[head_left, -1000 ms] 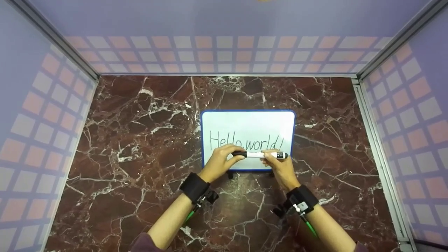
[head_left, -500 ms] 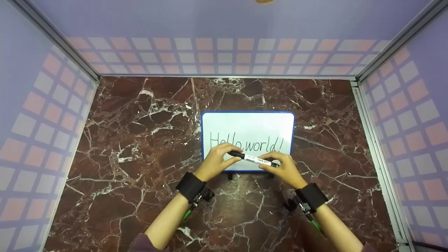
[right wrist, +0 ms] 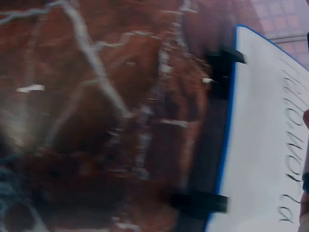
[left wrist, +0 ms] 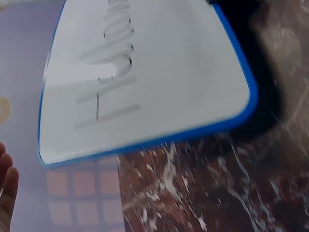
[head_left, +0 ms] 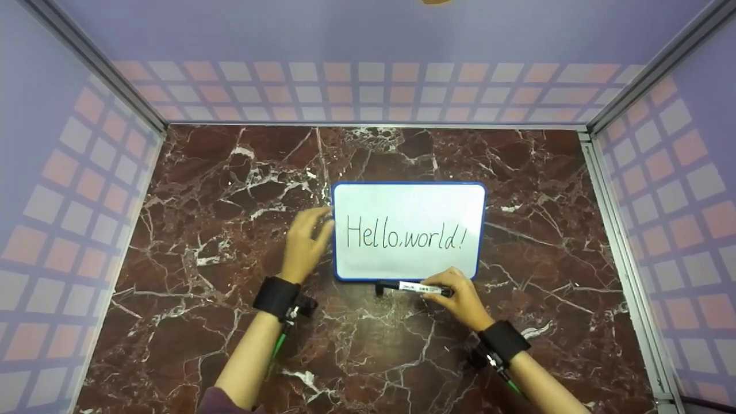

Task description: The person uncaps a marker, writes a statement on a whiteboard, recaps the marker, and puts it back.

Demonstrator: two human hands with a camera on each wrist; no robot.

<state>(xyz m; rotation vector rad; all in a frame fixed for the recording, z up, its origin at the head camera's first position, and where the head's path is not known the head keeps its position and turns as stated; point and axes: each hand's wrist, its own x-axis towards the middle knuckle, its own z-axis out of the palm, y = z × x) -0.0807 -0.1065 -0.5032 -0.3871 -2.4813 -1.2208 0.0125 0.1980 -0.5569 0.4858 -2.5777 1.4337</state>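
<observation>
A whiteboard [head_left: 402,201] with a blue frame stands at the middle of the table, "Hello,world!" written on it in black. My right hand [head_left: 460,296] pinches a capped black-and-white marker [head_left: 411,286] near its rear end, in front of the board's lower edge. The marker lies roughly level, its black cap towards the left. Beside the board's left edge is my left hand [head_left: 305,244], fingers extended and holding nothing; whether the fingertips touch the frame I cannot tell. In the left wrist view only some fingers [left wrist: 7,188] show at the left edge.
Small black feet [right wrist: 212,202] stick out under the board's lower edge. The table [head_left: 230,322] is dark red marble with white veins. Lilac walls [head_left: 368,34] with pink and white squares enclose it at the back and sides, joined by metal rails [head_left: 624,276].
My left hand has let go of the marker's capped end and moved left to the board's side. The right hand has brought the marker down towards me, below the board's edge.
</observation>
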